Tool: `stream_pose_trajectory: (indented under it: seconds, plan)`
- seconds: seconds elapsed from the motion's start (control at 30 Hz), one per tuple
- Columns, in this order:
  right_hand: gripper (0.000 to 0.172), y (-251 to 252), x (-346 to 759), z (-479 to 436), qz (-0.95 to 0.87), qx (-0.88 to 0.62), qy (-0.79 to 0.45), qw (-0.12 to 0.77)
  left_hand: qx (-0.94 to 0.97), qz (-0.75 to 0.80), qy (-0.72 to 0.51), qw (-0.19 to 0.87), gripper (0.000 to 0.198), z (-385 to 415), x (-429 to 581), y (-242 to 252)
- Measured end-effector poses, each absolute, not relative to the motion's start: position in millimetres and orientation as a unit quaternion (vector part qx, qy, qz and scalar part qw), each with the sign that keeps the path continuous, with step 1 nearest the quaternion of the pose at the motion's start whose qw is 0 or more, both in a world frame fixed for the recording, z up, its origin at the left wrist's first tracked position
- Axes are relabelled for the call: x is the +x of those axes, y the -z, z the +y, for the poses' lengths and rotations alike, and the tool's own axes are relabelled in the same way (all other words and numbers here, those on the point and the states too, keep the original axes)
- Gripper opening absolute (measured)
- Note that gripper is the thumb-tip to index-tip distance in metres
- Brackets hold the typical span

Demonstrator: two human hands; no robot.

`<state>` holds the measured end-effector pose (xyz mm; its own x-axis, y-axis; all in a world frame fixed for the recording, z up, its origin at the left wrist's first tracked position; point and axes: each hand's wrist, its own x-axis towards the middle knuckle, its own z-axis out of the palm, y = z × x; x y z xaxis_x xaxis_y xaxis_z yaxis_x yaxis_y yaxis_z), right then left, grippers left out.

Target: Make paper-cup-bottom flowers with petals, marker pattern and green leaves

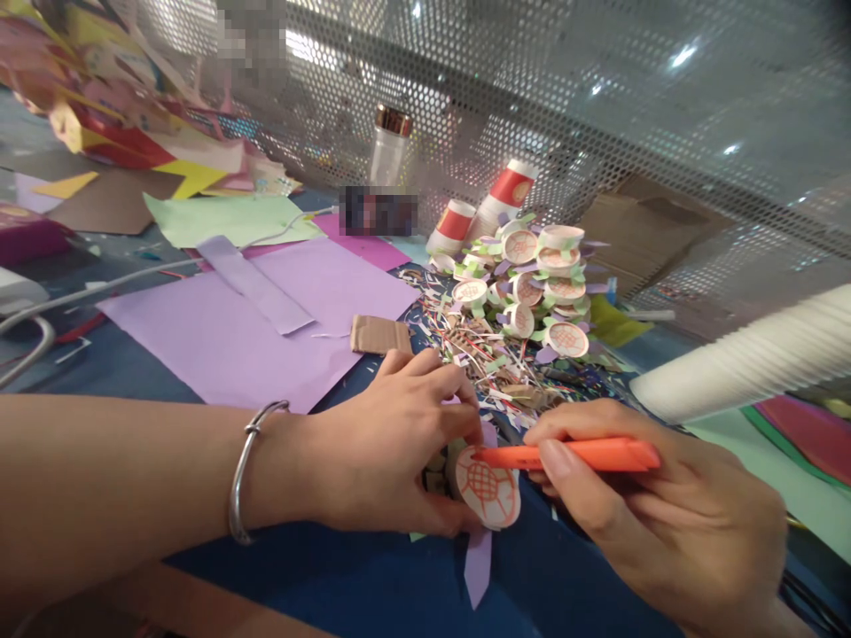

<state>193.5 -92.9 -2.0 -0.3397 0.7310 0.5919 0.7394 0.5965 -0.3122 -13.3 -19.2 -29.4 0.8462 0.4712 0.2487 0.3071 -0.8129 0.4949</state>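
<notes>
My left hand [399, 443] is closed around a small paper cup [490, 487] lying on its side, its round base facing me with an orange grid drawn on it. A purple paper strip [479, 563] hangs from the cup. My right hand [665, 514] grips an orange marker [572, 455] whose tip touches the cup's base. A silver bangle [247, 470] circles my left wrist.
A heap of finished cups with orange grids and purple and green paper bits [538, 283] lies behind, amid paper scraps [479, 354]. Purple paper sheets [266, 310], a cardboard piece [380, 335], a stack of white cups [751, 354], red cups [458, 221] and a perforated metal screen [598, 106] surround the spot.
</notes>
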Motion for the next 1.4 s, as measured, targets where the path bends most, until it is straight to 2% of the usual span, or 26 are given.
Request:
stream_pose_trajectory:
  seconds: [0.97, 1.4]
  plan:
    - [0.012, 4.5, 194.6, -92.3, -0.825, -0.435, 0.001, 0.359, 0.936, 0.209, -0.180, 0.220, 0.042, -18.8, -12.4, 30.0]
    - [0.012, 2.2, 194.5, -95.5, -0.789, -0.488, 0.027, 0.371, 0.930, 0.202, -0.197, 0.235, 0.042, -18.9, -13.6, 32.4]
